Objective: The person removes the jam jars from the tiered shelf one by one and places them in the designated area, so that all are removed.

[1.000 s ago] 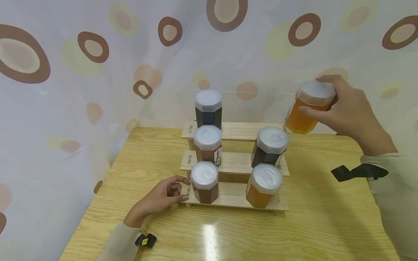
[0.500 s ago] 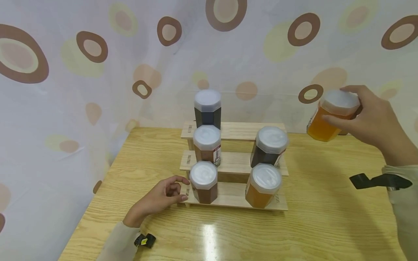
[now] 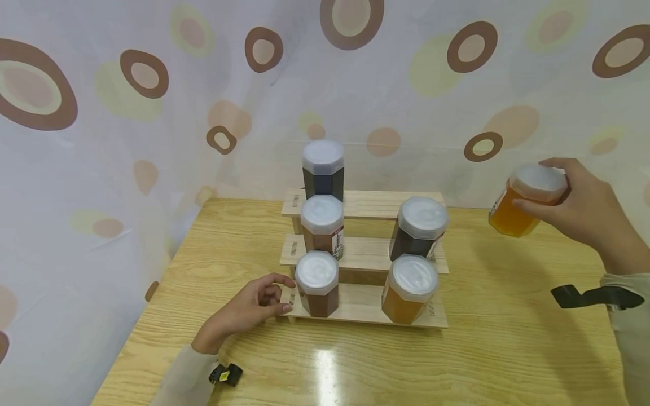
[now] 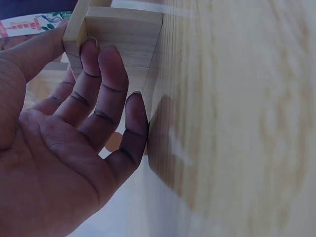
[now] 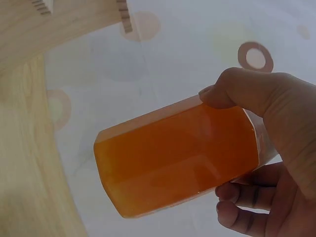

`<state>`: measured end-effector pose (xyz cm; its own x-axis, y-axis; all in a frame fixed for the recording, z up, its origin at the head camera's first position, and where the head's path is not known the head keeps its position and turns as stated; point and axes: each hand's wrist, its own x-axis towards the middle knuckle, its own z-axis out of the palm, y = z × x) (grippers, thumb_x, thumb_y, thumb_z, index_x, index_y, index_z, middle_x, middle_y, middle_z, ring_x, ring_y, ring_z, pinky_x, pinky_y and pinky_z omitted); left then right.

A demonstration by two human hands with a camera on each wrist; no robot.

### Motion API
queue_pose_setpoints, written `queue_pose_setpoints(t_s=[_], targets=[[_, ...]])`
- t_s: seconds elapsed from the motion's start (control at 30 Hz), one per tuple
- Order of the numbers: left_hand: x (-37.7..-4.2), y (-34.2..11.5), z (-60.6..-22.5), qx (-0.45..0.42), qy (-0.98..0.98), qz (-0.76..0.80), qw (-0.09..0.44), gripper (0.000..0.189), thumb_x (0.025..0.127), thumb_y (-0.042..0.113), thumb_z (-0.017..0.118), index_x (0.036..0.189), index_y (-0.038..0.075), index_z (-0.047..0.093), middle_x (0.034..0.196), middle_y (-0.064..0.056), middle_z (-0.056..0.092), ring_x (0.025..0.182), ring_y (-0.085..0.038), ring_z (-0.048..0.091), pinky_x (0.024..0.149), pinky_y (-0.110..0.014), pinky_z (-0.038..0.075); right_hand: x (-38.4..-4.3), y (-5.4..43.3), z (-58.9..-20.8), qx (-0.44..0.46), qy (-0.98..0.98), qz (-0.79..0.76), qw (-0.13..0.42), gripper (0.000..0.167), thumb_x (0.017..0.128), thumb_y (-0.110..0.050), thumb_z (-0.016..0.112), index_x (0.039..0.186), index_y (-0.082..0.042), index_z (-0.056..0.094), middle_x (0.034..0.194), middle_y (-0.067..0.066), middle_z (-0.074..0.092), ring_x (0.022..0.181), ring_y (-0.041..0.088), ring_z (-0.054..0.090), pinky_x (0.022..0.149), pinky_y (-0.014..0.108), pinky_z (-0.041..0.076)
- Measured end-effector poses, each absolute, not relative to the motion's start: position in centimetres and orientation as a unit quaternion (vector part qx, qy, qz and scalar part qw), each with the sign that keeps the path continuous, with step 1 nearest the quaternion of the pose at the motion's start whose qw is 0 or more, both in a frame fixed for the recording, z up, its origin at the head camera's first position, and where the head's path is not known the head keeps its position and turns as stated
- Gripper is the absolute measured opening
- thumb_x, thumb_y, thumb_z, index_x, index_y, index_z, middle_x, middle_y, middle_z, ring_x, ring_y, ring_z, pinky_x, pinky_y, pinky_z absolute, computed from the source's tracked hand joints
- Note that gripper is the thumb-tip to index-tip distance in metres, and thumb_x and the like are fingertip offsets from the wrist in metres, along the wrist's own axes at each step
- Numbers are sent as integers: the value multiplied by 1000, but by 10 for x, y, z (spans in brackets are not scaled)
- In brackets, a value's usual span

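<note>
At the right, my right hand (image 3: pixel 589 208) grips an amber jar (image 3: pixel 514 215) near its whitish lid, thumb on one side and fingers on the other. The jar is held above the table, tilted in the head view. Up close in the right wrist view, the orange contents show through the jar's (image 5: pixel 173 158) flat-sided wall. My left hand (image 3: pixel 246 307) holds the left end of the bottom step of a three-step wooden rack (image 3: pixel 360 299). In the left wrist view its curled fingers (image 4: pixel 112 74) lie against the rack's end (image 4: pixel 126 29).
Lidded jars stand on the rack: a dark jar (image 3: pixel 325 183) on top, a brown jar (image 3: pixel 317 239) and a dark jar (image 3: pixel 413 242) mid-level, a brown jar (image 3: pixel 321 301) and an amber jar (image 3: pixel 401 304) below. A patterned cloth (image 3: pixel 386 84) hangs behind the wooden table (image 3: pixel 508 338).
My right hand has carried the amber jar rightward, away from the rack's top step, and then lower. My left hand and the jars on the rack stay put.
</note>
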<state>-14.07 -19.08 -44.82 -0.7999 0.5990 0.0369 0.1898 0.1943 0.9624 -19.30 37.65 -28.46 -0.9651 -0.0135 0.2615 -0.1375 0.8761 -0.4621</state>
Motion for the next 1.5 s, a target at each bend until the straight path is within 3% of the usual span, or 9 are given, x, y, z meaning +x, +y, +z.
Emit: queue_pose_setpoints(t_s=[0.37,0.8,0.93,1.13,1.23,1.33,1.43,1.5], targets=[[-140,-193,-448,248,749,585,186,41,97,3,71,135,0,55,81,-5,59,64,-8,47,57,-21,41,-195,403,-313,21,-962,255,99,92,91,-35,80,151,12,28,128,42,46,99,59,57,54,17,40],[-140,-193,-447,247,752,583,186,40,98,3,70,135,1,55,79,-5,58,63,-8,49,56,-21,41,-188,413,-353,11,-957,275,97,88,91,-35,80,148,10,31,123,43,48,101,60,56,54,19,42],[-140,-193,-446,244,752,583,186,40,98,4,70,135,1,55,80,-5,58,63,-9,48,56,-21,41,-185,414,-361,12,-958,273,91,86,91,-33,81,148,10,32,123,45,48,101,61,55,56,27,47],[-140,-192,-448,245,750,584,187,40,98,5,71,135,0,55,79,-5,57,63,-8,47,57,-21,41,-183,417,-371,11,-958,270,92,86,90,-31,82,147,12,33,121,46,50,99,61,56,55,20,42],[-140,-193,-448,244,750,586,186,41,98,4,71,135,1,55,79,-5,57,63,-8,47,56,-21,41,-184,417,-375,11,-959,270,90,85,90,-31,82,145,12,33,121,46,49,100,61,56,57,26,46],[-140,-193,-448,246,749,587,186,40,98,4,71,135,1,55,79,-5,58,63,-8,48,56,-21,41,-183,418,-378,9,-959,267,91,86,90,-31,82,144,13,33,124,45,47,101,62,55,61,44,54],[-140,-192,-448,248,748,587,186,40,98,4,71,135,1,55,79,-6,59,63,-10,50,56,-21,42,-183,420,-382,11,-959,267,89,86,91,-30,82,145,14,31,125,47,46,102,63,54,66,58,54],[-141,-192,-449,249,748,586,186,40,98,4,71,135,0,55,80,-7,59,64,-12,52,56,-21,43,-183,422,-384,13,-959,268,87,87,91,-30,81,146,14,30,126,47,44,102,64,53,67,60,53]])
